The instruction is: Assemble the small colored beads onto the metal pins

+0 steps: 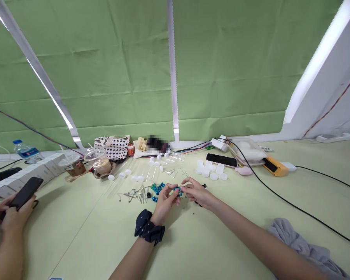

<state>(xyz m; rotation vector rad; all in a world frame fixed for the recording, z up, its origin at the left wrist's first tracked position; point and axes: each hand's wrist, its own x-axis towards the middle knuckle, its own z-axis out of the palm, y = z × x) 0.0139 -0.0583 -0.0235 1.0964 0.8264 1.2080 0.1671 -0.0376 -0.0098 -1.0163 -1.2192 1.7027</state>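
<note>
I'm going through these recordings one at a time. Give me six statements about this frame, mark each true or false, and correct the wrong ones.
1. The left hand holds blue-green beads. True.
2. The scrunchie is plain white. False: it is dark with small pale dots.
3. White caps lie beside the flat phone. True.
4. The gray cloth is at upper left. False: it is at lower right.
5. At the left, another person's hand holds a dark phone. True.
6. The orange device lies left of the flat phone. False: it lies right of it.
</note>
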